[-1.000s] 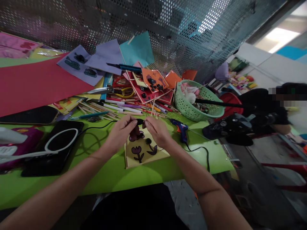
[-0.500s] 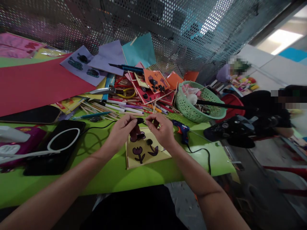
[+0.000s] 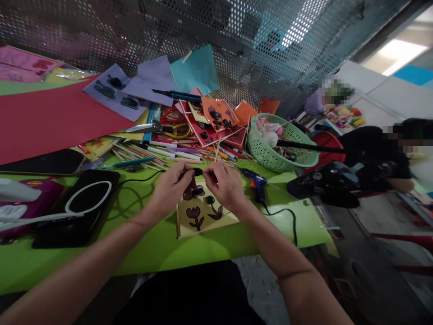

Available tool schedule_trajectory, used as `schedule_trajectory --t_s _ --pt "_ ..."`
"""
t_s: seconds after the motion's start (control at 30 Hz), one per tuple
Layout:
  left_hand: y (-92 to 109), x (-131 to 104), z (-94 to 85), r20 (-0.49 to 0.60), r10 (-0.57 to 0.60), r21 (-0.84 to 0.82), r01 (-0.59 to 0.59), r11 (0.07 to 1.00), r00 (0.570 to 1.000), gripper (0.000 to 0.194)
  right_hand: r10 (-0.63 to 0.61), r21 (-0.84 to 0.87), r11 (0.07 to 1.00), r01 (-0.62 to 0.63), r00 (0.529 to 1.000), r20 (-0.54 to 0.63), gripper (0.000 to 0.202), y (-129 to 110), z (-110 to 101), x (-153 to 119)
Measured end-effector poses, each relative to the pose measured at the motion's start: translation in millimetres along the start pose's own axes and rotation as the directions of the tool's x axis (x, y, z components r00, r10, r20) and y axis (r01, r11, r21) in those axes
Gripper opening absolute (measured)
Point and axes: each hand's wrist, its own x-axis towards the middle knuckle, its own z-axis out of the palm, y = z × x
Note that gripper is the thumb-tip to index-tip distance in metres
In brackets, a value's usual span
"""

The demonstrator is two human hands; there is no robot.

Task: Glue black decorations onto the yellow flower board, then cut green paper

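Observation:
My left hand point(image 3: 173, 187) pinches a small dark oval piece point(image 3: 198, 171) between thumb and fingers. My right hand point(image 3: 226, 184) is closed in a pinch at the piece's right end; what its fingertips hold, if anything, is too small to make out. Both hands are above the top of a pale yellow card point(image 3: 182, 229). Dark purple flowers are drawn on the card, and a round dark bead point(image 3: 210, 200) sits on one of them. My hands cover its upper part. To the right of my right hand lies a blue glue gun point(image 3: 258, 182) with a black cord.
Sticks point(image 3: 144, 155), pens and coloured cards are heaped behind my hands. A green basket point(image 3: 270, 155) stands at the right back, near a black tripod-like object point(image 3: 311, 183). On the left lie a black device point(image 3: 76, 225) with a white cable and red paper point(image 3: 50, 117). Another person is at far right.
My right hand has shifted slightly left, and its fingers have curled closer to the dark piece. My left hand keeps its pinch in nearly the same place.

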Motion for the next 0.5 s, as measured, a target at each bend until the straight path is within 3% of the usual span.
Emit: schedule_trajectory --t_s 0.2,0.37,0.5 --pt "2.2 4.7 -3.7 -0.016 -0.01 -0.039 0.01 0.999 1.0 0.017 0.194 0.357 0.908 -0.221 0.975 0.111 0.005 -4.6 -5.7 3.5" --pt "0.6 10.9 -10.1 -0.021 -0.048 -0.096 0.046 0.994 0.999 0.016 0.317 0.689 0.625 -0.365 0.926 0.204 0.011 -1.5 -6.1 4.5" --pt "-3.3 14.2 -12.6 -0.001 -0.058 -0.093 0.058 0.994 0.998 0.018 0.371 0.81 0.412 -0.418 0.889 0.27 0.015 0.7 -8.3 7.0"
